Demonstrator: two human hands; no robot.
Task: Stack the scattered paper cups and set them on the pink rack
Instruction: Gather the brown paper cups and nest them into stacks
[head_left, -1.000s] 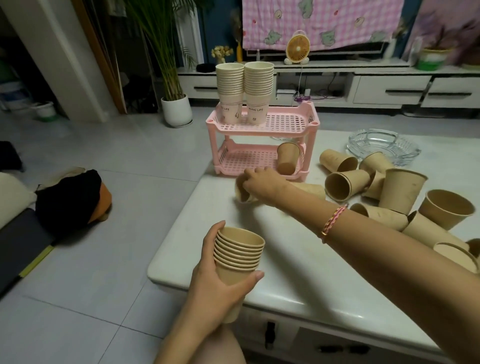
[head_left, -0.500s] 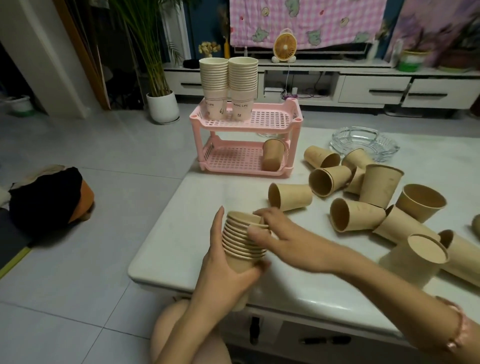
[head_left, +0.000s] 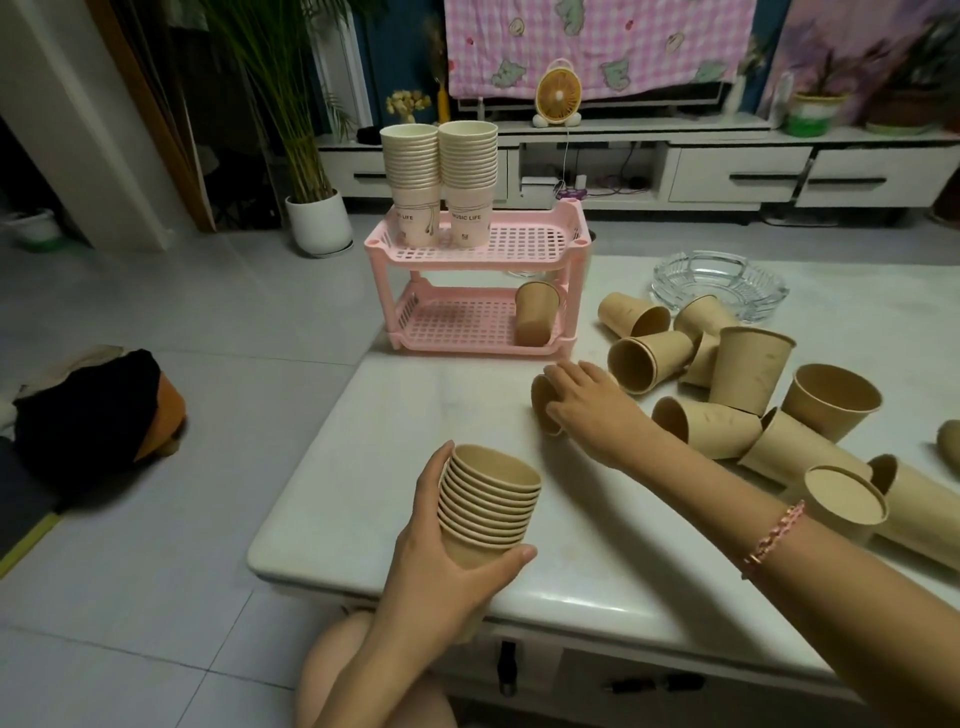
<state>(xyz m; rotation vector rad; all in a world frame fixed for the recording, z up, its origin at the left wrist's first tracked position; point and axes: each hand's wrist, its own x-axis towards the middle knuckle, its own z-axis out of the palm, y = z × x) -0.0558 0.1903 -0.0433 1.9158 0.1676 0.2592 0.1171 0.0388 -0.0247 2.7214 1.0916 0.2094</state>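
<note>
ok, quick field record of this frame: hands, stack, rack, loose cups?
left hand: grips brown stack, upright, near table front edge
right hand: grasps lying cup on table
pink rack: top shelf holds two white stacks; lower shelf one brown cup
loose cups: scattered right of right hand, most on their sides
ashtray: glass, behind loose cups

Glass ashtray (head_left: 719, 285) sat at far side of white table (head_left: 405, 426). Orange desk fan (head_left: 559, 96) stood on low TV cabinet (head_left: 737, 176), pink checked blanket (head_left: 597, 41) hung behind. Potted palm (head_left: 318, 221) and black-orange bag (head_left: 88, 415) on tiled floor.
</note>
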